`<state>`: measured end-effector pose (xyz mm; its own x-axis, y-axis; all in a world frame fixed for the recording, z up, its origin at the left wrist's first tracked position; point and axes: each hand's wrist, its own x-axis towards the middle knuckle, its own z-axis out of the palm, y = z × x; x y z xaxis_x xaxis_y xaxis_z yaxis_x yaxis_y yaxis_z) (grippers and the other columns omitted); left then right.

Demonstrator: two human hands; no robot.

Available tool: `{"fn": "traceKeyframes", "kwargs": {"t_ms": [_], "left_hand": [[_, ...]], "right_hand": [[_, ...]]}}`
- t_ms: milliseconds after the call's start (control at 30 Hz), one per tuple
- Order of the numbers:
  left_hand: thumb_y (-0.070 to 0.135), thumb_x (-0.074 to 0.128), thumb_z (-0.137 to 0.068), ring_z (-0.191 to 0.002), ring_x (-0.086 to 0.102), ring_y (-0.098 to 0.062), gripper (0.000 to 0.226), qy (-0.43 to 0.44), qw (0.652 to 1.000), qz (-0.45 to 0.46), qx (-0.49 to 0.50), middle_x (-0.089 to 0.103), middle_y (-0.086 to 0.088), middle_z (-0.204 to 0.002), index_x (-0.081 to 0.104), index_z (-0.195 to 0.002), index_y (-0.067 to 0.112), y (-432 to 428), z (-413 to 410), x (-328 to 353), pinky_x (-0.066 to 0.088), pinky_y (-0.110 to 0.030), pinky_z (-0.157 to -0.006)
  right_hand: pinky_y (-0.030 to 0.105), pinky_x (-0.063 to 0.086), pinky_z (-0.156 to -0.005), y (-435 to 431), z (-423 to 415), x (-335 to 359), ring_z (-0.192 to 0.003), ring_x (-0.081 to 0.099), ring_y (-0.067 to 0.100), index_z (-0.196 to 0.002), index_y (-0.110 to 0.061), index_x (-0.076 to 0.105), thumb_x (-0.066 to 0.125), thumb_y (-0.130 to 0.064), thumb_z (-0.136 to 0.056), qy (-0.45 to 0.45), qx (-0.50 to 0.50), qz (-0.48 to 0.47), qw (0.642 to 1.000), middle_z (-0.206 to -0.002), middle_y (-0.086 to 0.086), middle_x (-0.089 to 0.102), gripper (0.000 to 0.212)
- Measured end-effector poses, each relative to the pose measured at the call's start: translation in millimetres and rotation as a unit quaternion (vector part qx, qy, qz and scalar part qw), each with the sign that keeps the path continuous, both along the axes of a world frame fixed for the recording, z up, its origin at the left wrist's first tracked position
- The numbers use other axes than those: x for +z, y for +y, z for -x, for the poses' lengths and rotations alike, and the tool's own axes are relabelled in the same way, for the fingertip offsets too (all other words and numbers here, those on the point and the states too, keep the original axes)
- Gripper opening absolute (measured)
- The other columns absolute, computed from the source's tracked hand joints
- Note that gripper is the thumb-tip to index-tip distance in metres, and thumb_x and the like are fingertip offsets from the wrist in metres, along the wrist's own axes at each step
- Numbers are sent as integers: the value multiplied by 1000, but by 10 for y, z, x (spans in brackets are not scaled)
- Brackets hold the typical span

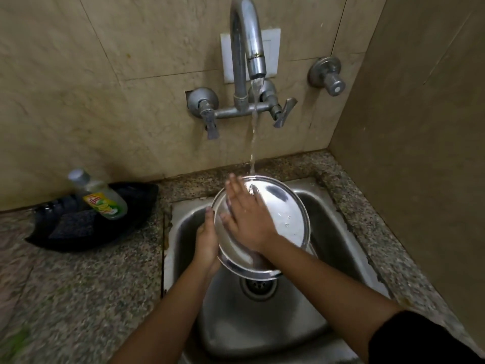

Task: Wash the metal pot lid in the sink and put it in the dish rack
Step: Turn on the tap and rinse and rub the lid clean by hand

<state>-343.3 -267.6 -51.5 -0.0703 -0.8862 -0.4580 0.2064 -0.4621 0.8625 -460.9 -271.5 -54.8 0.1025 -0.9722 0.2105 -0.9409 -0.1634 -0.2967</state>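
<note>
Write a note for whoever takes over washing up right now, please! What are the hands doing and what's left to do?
Left hand: grip on the left edge of the round shiny metal pot lid, holding it tilted above the steel sink.
Right hand: open, flat on the lid's face, rubbing.
Water runs from the curved chrome tap onto the lid's top edge.
The clear dish soap bottle lies in the black tray on the left counter.
Done: lid wet, rinse under way.
Left: finish rinsing, then rack the lid; no dish rack is in view.
</note>
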Motion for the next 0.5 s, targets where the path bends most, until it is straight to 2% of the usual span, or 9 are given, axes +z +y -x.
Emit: {"fn": "traceKeyframes", "kwargs": {"t_ms": [100,133,200,267,367,433,500], "left_hand": [[66,44,-84,-100,69,-28,63,7,999,12,48,74,-12,-105,71,-104,13,-131,-106,-11,51,-41,-93],[68,45,-82,-102,68,-27,65,-2,999,11,53,73,-10,-108,70,-106,14,-185,-170,-56,51,-42,-95],[64,43,-86,-95,68,-23,53,-28,997,14,68,76,-1,-95,71,-96,19,-218,-276,-99,52,-39,-90],[58,42,-91,-90,68,-22,47,-33,997,13,62,76,2,-85,71,-87,21,-174,-312,-152,53,-39,-86],[61,43,-88,-95,68,-27,50,-46,998,-3,37,74,-7,-99,72,-91,21,-43,-241,-251,52,-48,-92],[58,43,-90,-91,69,-26,49,-45,998,-17,33,75,-7,-94,72,-90,18,23,-123,-230,53,-45,-90],[55,42,-92,-83,70,-24,49,-41,999,-19,27,76,-5,-82,72,-85,16,35,-3,-161,55,-39,-85]], "right_hand": [[34,3,-119,401,-85,-206,-148,1,13,-151,-18,7,27,-40,-99,75,137,3,988,-161,0,7,60],[33,3,-120,524,42,-319,-148,1,12,-151,-21,6,27,-43,-98,90,151,-6,984,-161,-1,7,61],[38,9,-120,661,403,-487,-148,0,13,-151,-21,8,30,-51,-94,82,102,-36,991,-160,-1,4,67],[44,13,-119,641,721,-548,-146,-4,14,-151,-20,9,28,-55,-92,68,4,-62,996,-159,-1,0,71],[40,1,-121,380,780,-438,-144,-13,12,-151,-18,-1,20,-56,-95,72,-87,-66,992,-161,0,-4,71],[35,-4,-119,173,555,-328,-145,-12,13,-151,-16,-3,22,-54,-96,47,-84,-49,994,-161,2,-4,71],[38,1,-121,95,255,-251,-148,-6,16,-151,-16,1,28,-48,-96,15,-29,-32,999,-161,3,-1,69]]}}
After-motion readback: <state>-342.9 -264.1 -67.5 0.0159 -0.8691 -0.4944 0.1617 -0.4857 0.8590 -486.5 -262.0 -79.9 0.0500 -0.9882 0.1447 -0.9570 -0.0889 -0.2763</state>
